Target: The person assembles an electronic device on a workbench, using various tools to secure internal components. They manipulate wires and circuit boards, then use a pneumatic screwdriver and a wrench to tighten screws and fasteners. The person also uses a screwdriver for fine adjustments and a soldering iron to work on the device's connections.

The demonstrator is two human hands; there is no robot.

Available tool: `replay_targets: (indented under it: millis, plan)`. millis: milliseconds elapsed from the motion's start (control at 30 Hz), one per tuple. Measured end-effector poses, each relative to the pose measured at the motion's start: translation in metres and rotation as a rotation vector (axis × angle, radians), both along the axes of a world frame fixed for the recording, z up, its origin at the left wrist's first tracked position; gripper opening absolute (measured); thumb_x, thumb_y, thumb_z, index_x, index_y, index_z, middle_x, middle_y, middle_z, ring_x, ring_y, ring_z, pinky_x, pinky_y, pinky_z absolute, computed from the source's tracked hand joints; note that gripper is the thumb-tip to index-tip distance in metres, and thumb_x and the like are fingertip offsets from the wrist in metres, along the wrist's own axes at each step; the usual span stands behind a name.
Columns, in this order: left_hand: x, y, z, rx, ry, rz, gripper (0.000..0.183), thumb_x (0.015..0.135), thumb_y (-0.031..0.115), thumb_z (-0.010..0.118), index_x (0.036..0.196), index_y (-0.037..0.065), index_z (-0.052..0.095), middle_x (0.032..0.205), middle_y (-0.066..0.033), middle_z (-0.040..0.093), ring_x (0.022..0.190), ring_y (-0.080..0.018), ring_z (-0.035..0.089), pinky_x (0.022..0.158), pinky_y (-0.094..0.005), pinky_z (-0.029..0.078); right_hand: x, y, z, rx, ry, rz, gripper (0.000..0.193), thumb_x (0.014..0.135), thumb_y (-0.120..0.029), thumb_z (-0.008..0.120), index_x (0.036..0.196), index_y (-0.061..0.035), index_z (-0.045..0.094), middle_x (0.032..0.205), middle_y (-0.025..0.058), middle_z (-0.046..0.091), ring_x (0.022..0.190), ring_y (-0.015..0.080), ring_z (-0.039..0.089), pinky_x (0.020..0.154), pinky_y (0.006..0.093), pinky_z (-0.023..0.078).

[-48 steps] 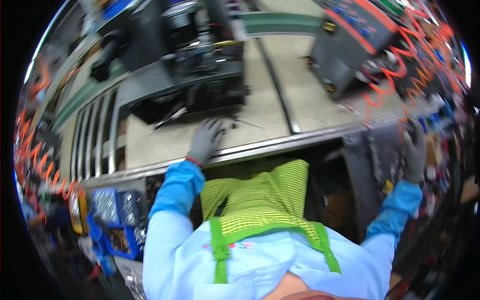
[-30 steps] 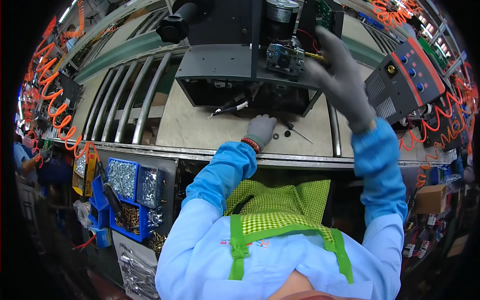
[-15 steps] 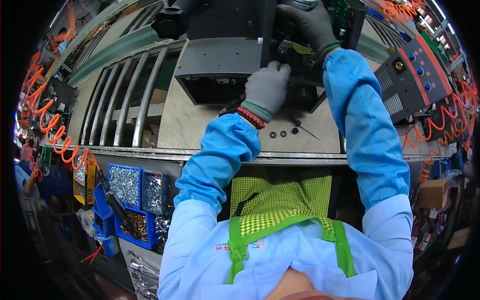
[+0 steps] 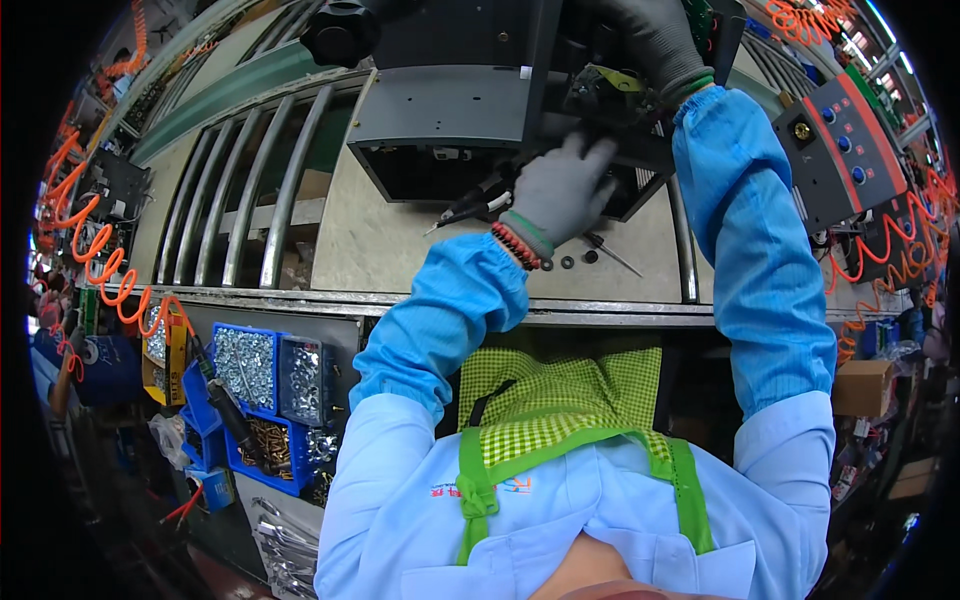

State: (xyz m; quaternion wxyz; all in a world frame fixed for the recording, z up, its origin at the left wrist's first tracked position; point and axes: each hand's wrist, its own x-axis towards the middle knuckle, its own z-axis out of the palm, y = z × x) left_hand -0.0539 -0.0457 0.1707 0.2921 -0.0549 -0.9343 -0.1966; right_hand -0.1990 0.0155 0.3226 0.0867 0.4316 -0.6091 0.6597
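A dark grey machine housing (image 4: 440,105) stands on the metal work table (image 4: 370,245), its front side uncovered. My left hand (image 4: 562,190), in a grey glove, is in front of its lower edge. Its fingers are stretched apart and slightly blurred, with nothing visible in them. Beside its wrist lies a black cable (image 4: 478,202) with a bare tip. My right hand (image 4: 660,45), also gloved, reaches into the upper right of the housing, above a yellow-green tagged part (image 4: 617,80); its fingers are hidden. Below my left hand lie a thin screwdriver (image 4: 615,257), a black washer (image 4: 568,262) and a small black cap (image 4: 591,256).
Metal rollers (image 4: 250,190) run left of the table. A grey control panel (image 4: 845,150) with blue knobs leans at right. Blue bins (image 4: 245,365) of screws and a power screwdriver (image 4: 235,420) sit lower left. Orange coiled hoses (image 4: 105,260) hang at both sides.
My left hand has moved right and down from the housing, its fingers spreading. My right hand has shifted right and up, its fingers now out of sight. The cable's tip shows more to the left.
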Motion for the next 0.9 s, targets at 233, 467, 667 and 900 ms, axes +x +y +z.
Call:
replay_targets:
  millis: [233, 467, 667, 900]
  plan:
    - [0.001, -0.020, 0.000, -0.012, 0.064, 0.139, 0.044, 0.079, 0.029, 0.068, 0.114, 0.008, 0.053, 0.106, -0.0174, 0.054, 0.078, -0.0361, 0.064, 0.063, -0.0458, 0.054, 0.006, -0.009, -0.009, 0.011, -0.025, -0.071, 0.061, 0.066, -0.019, 0.087, 0.115, 0.0005, 0.057, 0.107, 0.0059, 0.065, 0.095, 0.0131, 0.061, 0.086, 0.0277, 0.050]
    - [-0.003, -0.017, 0.002, -0.033, 0.005, 0.119, 0.039, 0.079, 0.029, 0.068, 0.107, 0.006, 0.054, 0.104, -0.0167, 0.053, 0.076, -0.0355, 0.064, 0.061, -0.0458, 0.055, 0.009, -0.001, -0.006, 0.116, 0.004, -0.059, 0.058, 0.067, -0.020, 0.086, 0.114, 0.0004, 0.059, 0.107, 0.0070, 0.066, 0.095, 0.0146, 0.063, 0.087, 0.0278, 0.050]
    - [-0.005, -0.014, 0.002, -0.015, 0.023, 0.134, 0.037, 0.079, 0.029, 0.067, 0.106, 0.007, 0.054, 0.105, -0.0166, 0.053, 0.077, -0.0355, 0.065, 0.062, -0.0459, 0.055, 0.000, -0.003, -0.009, 0.084, -0.024, 0.002, 0.055, 0.069, -0.018, 0.084, 0.114, 0.0000, 0.060, 0.107, 0.0059, 0.066, 0.095, 0.0136, 0.063, 0.087, 0.0275, 0.050]
    - [-0.003, -0.016, -0.002, -0.017, 0.003, 0.148, 0.036, 0.081, 0.030, 0.065, 0.106, 0.007, 0.054, 0.105, -0.0160, 0.053, 0.078, -0.0359, 0.065, 0.062, -0.0466, 0.054, -0.009, -0.008, -0.023, 0.054, -0.057, 0.077, 0.053, 0.070, -0.019, 0.083, 0.115, -0.0004, 0.060, 0.107, 0.0053, 0.066, 0.095, 0.0132, 0.062, 0.087, 0.0275, 0.050]
